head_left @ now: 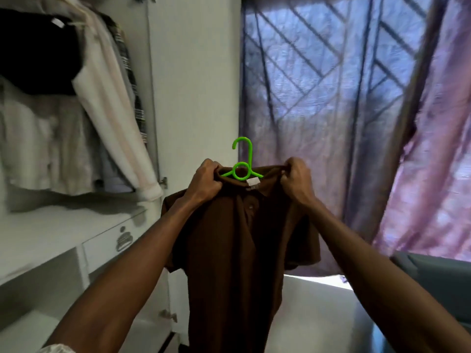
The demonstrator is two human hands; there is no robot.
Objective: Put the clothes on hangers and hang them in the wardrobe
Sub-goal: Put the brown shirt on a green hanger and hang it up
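Both hands, left and right, grip brown shirt collar; green hanger inside, hook up.

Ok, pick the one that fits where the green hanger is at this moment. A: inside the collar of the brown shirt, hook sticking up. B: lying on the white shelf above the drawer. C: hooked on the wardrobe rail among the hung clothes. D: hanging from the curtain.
A: the green hanger sits in the neck of the brown shirt, hook upward, while the left hand and the right hand each grip the collar.
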